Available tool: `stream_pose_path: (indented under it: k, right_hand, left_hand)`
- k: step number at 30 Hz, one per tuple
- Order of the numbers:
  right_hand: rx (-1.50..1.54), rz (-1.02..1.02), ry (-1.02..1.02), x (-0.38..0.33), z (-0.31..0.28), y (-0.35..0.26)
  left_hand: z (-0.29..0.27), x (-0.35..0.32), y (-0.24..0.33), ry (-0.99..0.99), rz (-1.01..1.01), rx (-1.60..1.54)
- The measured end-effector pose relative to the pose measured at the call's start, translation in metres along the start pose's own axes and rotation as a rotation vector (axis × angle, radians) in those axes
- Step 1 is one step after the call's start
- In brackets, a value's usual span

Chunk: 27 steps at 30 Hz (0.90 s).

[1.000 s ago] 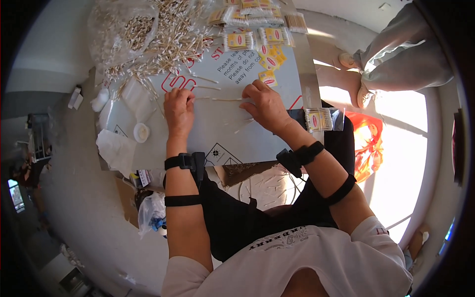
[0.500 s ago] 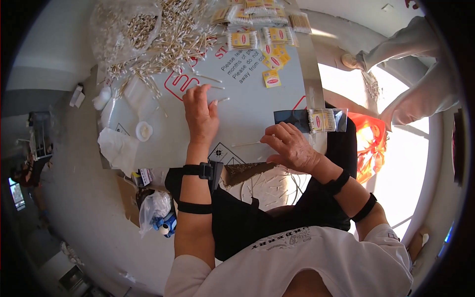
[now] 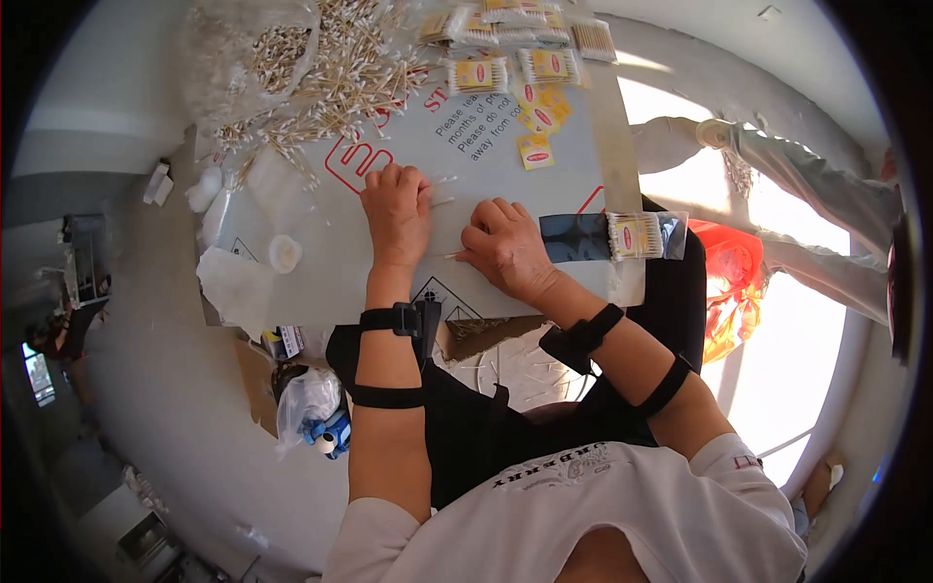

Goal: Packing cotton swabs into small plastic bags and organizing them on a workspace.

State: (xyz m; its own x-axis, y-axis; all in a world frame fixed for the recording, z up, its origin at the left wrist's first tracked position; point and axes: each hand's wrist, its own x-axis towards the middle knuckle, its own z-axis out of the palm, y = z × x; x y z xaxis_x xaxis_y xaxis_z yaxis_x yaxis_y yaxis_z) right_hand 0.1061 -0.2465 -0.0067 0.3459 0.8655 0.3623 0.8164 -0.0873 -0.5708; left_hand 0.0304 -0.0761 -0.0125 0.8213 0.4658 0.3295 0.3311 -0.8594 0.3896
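Note:
My left hand (image 3: 397, 216) is closed on the grey tabletop, fingers curled over a few cotton swabs (image 3: 443, 201) whose white tips stick out past its thumb side. My right hand (image 3: 507, 248) is to the right of it, fingers bent and pinched on a cotton swab (image 3: 450, 255); only a short end shows. Further right lies a filled packet of swabs (image 3: 634, 236) with a yellow label, half out over the table's right edge. It rests beside a dark flat strip (image 3: 573, 237). Loose yellow label cards (image 3: 535, 152) lie beyond my hands.
A big heap of loose swabs (image 3: 360, 78) and a clear plastic bag (image 3: 228, 68) cover the far left. Filled packets (image 3: 476, 75) line the far edge. At left are a small round white dish (image 3: 284, 256) and white tissue (image 3: 233, 287). A red bag (image 3: 731, 282) stands right of the table.
My right hand has moved left, closer to my left hand, with the swab at its fingers. My left hand's fingers have curled over the swabs. The person at right has shifted their legs.

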Motion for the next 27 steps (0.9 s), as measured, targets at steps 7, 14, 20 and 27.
stream_pose_path:
  k: [7, 14, 20, 27]
  right_hand:
    - [0.03, 0.072, 0.106, 0.001, -0.016, 0.034]
    - [0.14, 0.119, 0.144, -0.001, -0.027, 0.025]
    - [0.045, 0.149, 0.039, -0.008, -0.031, 0.033]
    - [0.046, 0.116, 0.029, -0.001, -0.028, 0.028]
  left_hand:
    - [0.012, -0.013, 0.043, -0.086, 0.08, -0.178]
    - [-0.007, 0.038, -0.058, 0.342, -0.159, 0.148]
    - [0.012, 0.037, -0.026, -0.004, -0.104, 0.007]
    - [0.005, 0.083, -0.046, 0.114, -0.43, 0.314]
